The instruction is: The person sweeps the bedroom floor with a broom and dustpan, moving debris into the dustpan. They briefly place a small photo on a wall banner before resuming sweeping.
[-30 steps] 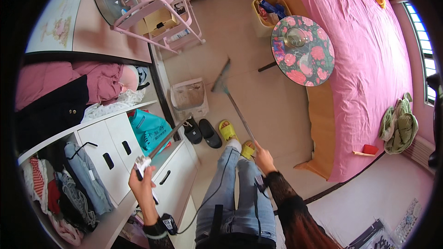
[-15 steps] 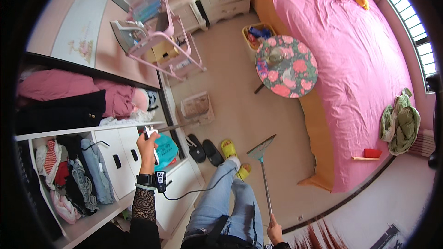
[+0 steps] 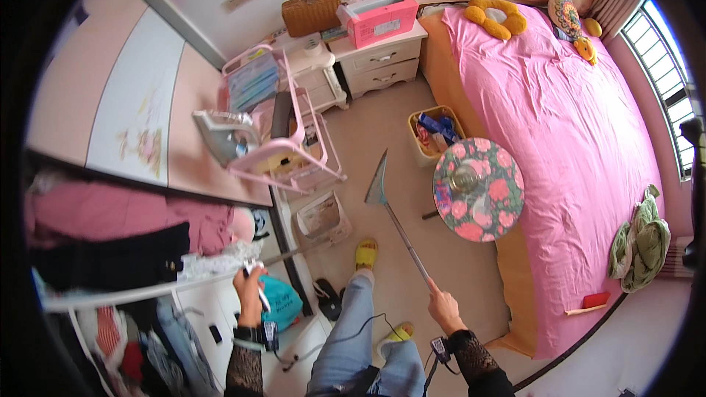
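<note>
My left hand [image 3: 250, 295] is closed around the white grip of a long-handled dustpan [image 3: 315, 215]. Its thin metal rod runs to a pale, see-through pan on the floor beside the wardrobe. In my right hand [image 3: 446, 310] is the metal pole of a floor squeegee [image 3: 376, 188], fingers wrapped round its upper end. The squeegee's flat triangular head reaches over the floor between the pink cart and the round table, apart from the pan. A teal bag [image 3: 281, 304] lies just beside my left hand.
At the left, a pink cart [image 3: 298, 132] bears an iron [image 3: 222, 138]. A flowered round table [image 3: 507, 202] and a yellow-rimmed bin [image 3: 416, 145] stand against the pink bed [image 3: 559, 213]. Black slippers [image 3: 327, 298] lie near my feet. The wardrobe [image 3: 195, 320] holds clothes.
I have stepped forward, and my view has tilted up toward the headboard. My right hand has come further into view, and the squeegee head has swung forward and left, nearer the cart. Both grips are unchanged.
</note>
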`<action>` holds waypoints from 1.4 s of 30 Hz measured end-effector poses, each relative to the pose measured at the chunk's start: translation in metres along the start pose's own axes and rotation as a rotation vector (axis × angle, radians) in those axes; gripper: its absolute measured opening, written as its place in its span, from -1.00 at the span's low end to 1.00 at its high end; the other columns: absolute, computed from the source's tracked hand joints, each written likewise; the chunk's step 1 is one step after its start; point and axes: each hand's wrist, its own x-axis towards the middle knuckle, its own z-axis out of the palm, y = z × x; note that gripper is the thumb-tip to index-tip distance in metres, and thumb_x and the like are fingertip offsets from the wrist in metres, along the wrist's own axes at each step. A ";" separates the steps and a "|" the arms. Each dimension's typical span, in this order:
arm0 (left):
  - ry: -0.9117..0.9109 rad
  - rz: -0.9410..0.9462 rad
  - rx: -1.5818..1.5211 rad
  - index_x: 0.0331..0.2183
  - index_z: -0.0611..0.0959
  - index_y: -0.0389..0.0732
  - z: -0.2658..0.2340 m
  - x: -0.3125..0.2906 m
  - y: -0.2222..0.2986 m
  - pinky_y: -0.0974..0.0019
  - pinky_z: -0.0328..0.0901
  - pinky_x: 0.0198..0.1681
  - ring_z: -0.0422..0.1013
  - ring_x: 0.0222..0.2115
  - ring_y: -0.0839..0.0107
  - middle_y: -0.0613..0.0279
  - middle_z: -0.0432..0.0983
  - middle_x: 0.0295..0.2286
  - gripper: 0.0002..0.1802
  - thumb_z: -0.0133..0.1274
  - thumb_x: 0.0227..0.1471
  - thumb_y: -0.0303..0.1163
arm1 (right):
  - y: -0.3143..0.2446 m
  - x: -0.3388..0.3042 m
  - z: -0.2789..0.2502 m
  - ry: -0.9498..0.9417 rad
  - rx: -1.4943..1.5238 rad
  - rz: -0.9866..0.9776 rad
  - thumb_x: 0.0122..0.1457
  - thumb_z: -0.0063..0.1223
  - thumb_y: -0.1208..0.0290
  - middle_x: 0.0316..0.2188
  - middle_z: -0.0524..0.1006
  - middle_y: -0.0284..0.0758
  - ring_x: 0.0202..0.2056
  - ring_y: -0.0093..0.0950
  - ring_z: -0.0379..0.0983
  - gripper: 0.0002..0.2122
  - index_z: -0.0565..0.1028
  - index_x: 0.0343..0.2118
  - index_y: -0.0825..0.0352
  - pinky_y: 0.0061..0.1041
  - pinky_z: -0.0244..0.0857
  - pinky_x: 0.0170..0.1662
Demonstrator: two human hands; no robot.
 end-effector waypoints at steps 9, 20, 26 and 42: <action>-0.106 -0.147 0.208 -0.15 0.51 -0.31 0.039 0.062 0.038 0.55 0.13 -0.71 0.25 -0.73 0.63 0.21 0.58 -0.45 -0.74 0.06 0.08 -0.46 | -0.156 0.340 -0.048 0.186 0.292 -0.029 0.13 -0.09 0.44 -0.31 0.53 0.08 -0.21 0.06 0.46 -0.53 0.32 0.16 0.16 -0.04 0.33 -0.12; 0.007 -0.283 0.317 -0.12 0.50 -0.32 0.046 0.076 0.038 0.53 0.10 -0.77 0.23 -0.78 0.62 0.18 0.56 -0.51 -0.73 -0.03 0.09 -0.56 | -0.176 0.381 0.007 0.113 0.366 0.172 0.09 -0.16 0.48 -0.35 0.52 0.14 -0.25 0.10 0.46 -0.52 0.36 0.14 0.13 -0.04 0.35 -0.16; -0.010 -0.230 0.298 -0.10 0.48 -0.34 0.050 0.071 0.039 0.54 0.10 -0.77 0.25 -0.76 0.61 0.16 0.56 -0.50 -0.71 -0.05 0.09 -0.56 | -0.113 0.169 0.059 0.068 0.414 0.291 0.10 -0.12 0.55 -0.39 0.49 0.14 -0.32 0.13 0.44 -0.46 0.26 0.20 0.07 0.04 0.30 -0.25; -0.074 -0.164 0.344 -0.21 0.51 -0.29 0.042 0.072 0.024 0.53 0.07 -0.70 0.19 -0.74 0.61 0.19 0.54 -0.51 -0.80 -0.03 0.06 -0.55 | -0.122 0.070 0.076 0.138 0.550 0.370 0.14 -0.16 0.53 -0.46 0.49 0.11 -0.39 0.12 0.44 -0.49 0.26 0.20 0.11 -0.01 0.32 -0.29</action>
